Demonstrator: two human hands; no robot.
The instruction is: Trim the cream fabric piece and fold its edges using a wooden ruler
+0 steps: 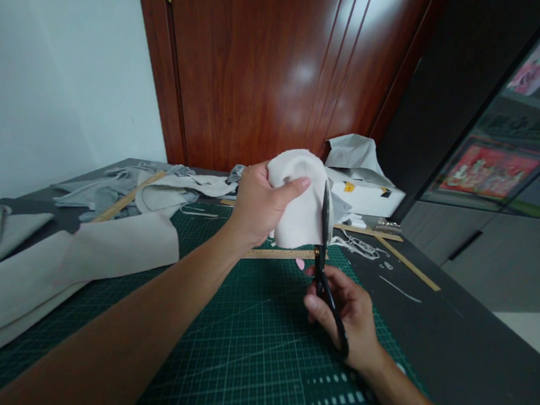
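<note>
My left hand (261, 204) grips a white piece of fabric (296, 219) with a rounded top, thumb pressed on its near face and fingers behind. Black-handled scissors (325, 273) are in my right hand (350, 309), their blades pointing up along the fabric's right edge. One blade shows in front of the cloth; whether it is cutting at this instant I cannot tell. Both hands are raised over a green cutting mat (226, 347). Below the fabric lies a wooden ruler (275, 253), with a small pink scrap (300, 264) near it.
Long pale fabric pieces (121, 247) lie at left, grey cloth scraps (115, 185) behind them. A white box (370, 199) stands at the back right. White cord (363, 247) and wooden strips (409, 262) lie on the dark table (436, 339). A reddish wooden door (256, 63) rises behind.
</note>
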